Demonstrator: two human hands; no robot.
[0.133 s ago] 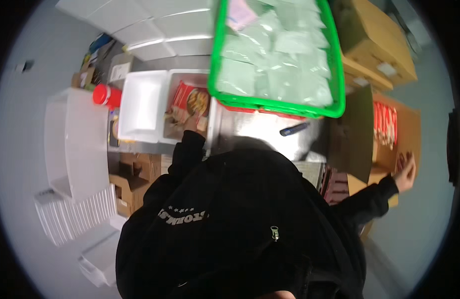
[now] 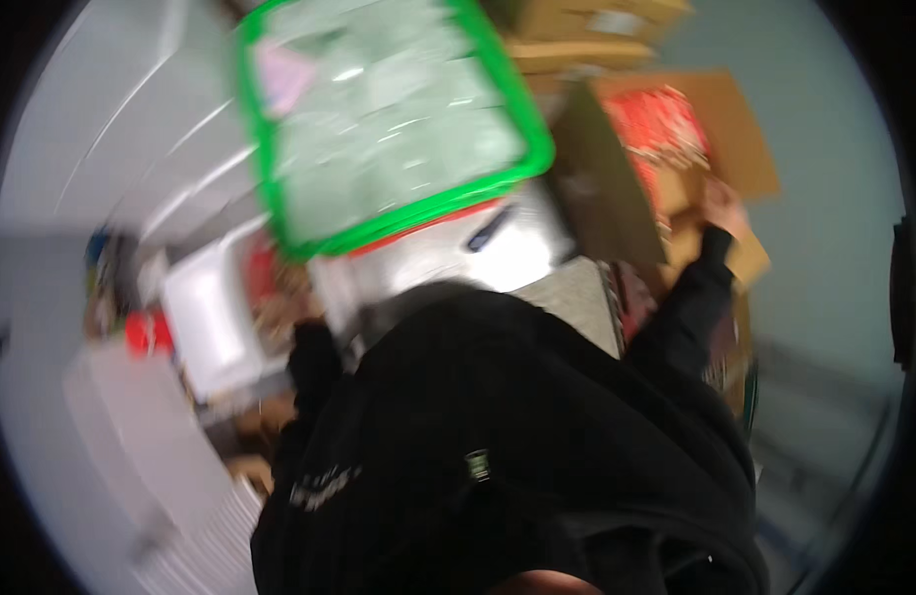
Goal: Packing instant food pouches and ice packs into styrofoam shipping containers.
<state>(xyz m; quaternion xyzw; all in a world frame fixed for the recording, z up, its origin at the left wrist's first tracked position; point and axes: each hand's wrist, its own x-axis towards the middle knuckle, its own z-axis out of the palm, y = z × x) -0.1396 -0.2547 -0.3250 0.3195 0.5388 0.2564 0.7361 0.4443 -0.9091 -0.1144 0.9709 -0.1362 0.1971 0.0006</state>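
Observation:
My left hand point(image 2: 297, 308), smeared by motion, is at a white foam box point(image 2: 248, 226) with a red printed food package point(image 2: 265, 270) inside. Whether its fingers grip the package cannot be made out. On the far right my right hand point(image 2: 724, 206) reaches into the opening of a cardboard box point(image 2: 744, 134). Several red packages point(image 2: 661, 124) stand packed in the far part of that box. The right fingers are blurred, and nothing held in them can be made out.
A green crate point(image 2: 418, 228) full of clear bags point(image 2: 379, 129) stands on the metal table point(image 2: 418, 266). Near it lies a dark blue slim tool point(image 2: 490, 229). A white tray-like piece point(image 2: 210, 312) and red cylinder point(image 2: 149, 334) are left. Cardboard boxes point(image 2: 577, 22) stand behind.
The view has swung to the right and blurred. My right hand has gone from the cardboard box's near edge farther into its opening. My left hand stays by the foam box.

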